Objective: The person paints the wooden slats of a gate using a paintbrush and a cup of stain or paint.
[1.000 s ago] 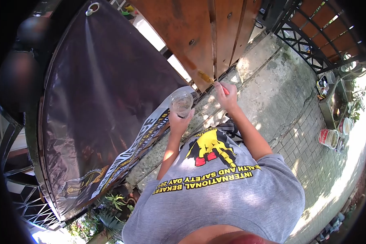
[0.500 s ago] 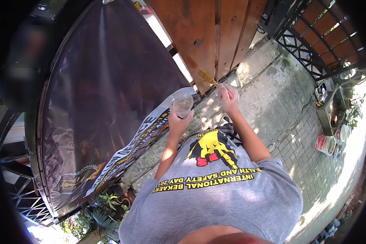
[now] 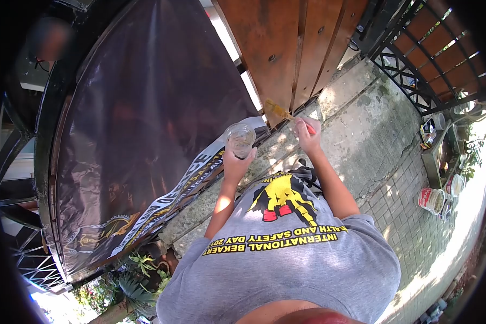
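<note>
A clear round container (image 3: 240, 138) is held upright in my left hand (image 3: 238, 162), with the fingers wrapped round its lower part. My right hand (image 3: 308, 134) grips a paintbrush (image 3: 279, 110) by its red handle. The brush's yellowish bristles point up and left, over the lower end of the brown wooden boards (image 3: 275, 59); whether they touch the wood I cannot tell. Between the hands lies a narrow gap above the concrete ledge.
A dark banner (image 3: 146, 108) covers the left side. Concrete paving (image 3: 362, 119) runs to the right. Beyond it stand a paint bucket (image 3: 431, 200), other containers and a metal-framed gate (image 3: 437, 48). Potted plants (image 3: 137, 281) grow at the lower left.
The view has shifted slightly, so the boards sit further right and lower. My right hand and the brush are a little further right and lower; both hands keep their holds.
</note>
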`<state>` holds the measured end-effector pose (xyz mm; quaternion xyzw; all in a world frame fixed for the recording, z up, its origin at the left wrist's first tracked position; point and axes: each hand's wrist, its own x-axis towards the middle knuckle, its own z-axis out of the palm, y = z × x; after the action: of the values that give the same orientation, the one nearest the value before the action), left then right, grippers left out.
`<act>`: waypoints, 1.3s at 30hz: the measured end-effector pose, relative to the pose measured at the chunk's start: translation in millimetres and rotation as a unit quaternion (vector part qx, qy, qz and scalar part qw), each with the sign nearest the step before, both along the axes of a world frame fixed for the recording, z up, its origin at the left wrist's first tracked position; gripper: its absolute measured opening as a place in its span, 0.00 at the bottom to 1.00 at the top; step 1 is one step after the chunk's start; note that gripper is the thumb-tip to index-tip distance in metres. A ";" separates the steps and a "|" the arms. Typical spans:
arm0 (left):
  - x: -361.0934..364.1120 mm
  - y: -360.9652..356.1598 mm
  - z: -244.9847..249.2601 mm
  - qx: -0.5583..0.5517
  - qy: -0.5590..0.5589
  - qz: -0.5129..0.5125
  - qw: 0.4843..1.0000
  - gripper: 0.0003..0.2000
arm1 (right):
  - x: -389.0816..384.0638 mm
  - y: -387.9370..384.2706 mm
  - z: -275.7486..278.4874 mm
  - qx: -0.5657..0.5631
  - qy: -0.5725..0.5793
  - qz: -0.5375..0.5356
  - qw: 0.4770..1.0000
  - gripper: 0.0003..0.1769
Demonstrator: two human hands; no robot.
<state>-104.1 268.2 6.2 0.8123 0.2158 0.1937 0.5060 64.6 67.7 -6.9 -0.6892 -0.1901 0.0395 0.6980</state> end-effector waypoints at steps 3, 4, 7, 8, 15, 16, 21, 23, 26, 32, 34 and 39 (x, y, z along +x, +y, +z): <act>4.8 -0.6 -1.8 0.019 -0.003 -0.010 1.000 0.33 | 0.4 10.3 3.6 -0.045 -0.042 -0.035 0.997 0.21; 8.0 -1.4 -1.1 0.013 -0.005 -0.014 1.000 0.33 | -0.5 14.0 7.9 -0.036 -0.054 -0.023 0.998 0.21; 14.5 -4.7 -2.8 0.003 -0.007 -0.032 0.999 0.34 | -4.4 20.2 16.4 0.010 -0.085 0.027 0.996 0.21; 17.5 -3.3 -6.0 0.009 -0.008 -0.040 0.999 0.34 | -2.9 19.1 20.3 0.009 -0.097 0.033 0.995 0.21; 16.5 -0.1 -9.6 0.012 -0.010 -0.043 0.999 0.34 | 2.2 0.1 3.9 0.005 -0.107 0.009 0.994 0.21; 14.8 1.6 -10.4 0.011 -0.005 -0.038 0.999 0.34 | 3.2 -0.2 0.6 -0.009 -0.113 0.010 0.994 0.20; 13.0 2.2 -8.6 -0.006 0.028 -0.036 0.999 0.34 | 0.5 13.9 8.6 -0.065 -0.122 -0.012 0.990 0.19; 17.4 0.4 -5.7 0.000 0.018 -0.043 0.999 0.34 | -0.2 18.7 17.1 -0.061 -0.169 0.031 0.983 0.17; 21.7 -0.6 -9.4 0.002 0.013 -0.050 0.999 0.34 | -4.8 17.3 23.6 0.010 -0.163 0.053 0.985 0.18; 26.3 0.5 -8.2 0.012 0.003 -0.062 0.998 0.35 | 2.0 -0.2 -7.0 -0.031 -0.149 -0.006 0.988 0.19; 23.5 0.4 -8.8 0.010 0.010 -0.065 0.998 0.35 | 0.2 2.4 4.0 -0.057 -0.121 -0.006 0.991 0.17; 26.5 -1.8 -12.6 0.030 0.010 -0.079 0.996 0.35 | -3.9 13.1 35.1 0.014 -0.106 0.028 0.994 0.16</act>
<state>-77.6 266.4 -6.4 0.8437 0.1502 0.1517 0.4925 60.6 80.7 28.2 -0.6744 -0.2828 -0.0167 0.6819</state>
